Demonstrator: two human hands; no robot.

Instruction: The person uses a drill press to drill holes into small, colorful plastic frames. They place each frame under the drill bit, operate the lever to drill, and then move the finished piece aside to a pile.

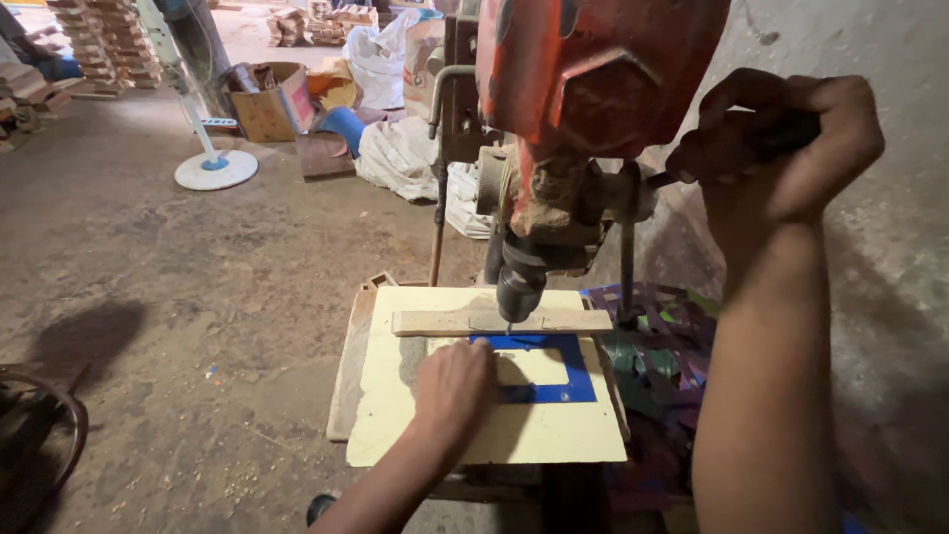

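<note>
A red drill press towers over a pale yellow tabletop, its dark chuck hanging just above the far edge. Beside the tabletop's right edge lies a heap of dark, multicoloured scraps. Across the far edge rests a wooden strip, the drill bit touching it near its middle. Just nearer, a blue rectangular frame lies flat on the tabletop, butted against the strip. The right hand is raised to the machine's right side, its grip closed around the black feed handle. The left hand presses flat, fingers spread, on the frame's left part, grasping nothing.
</note>
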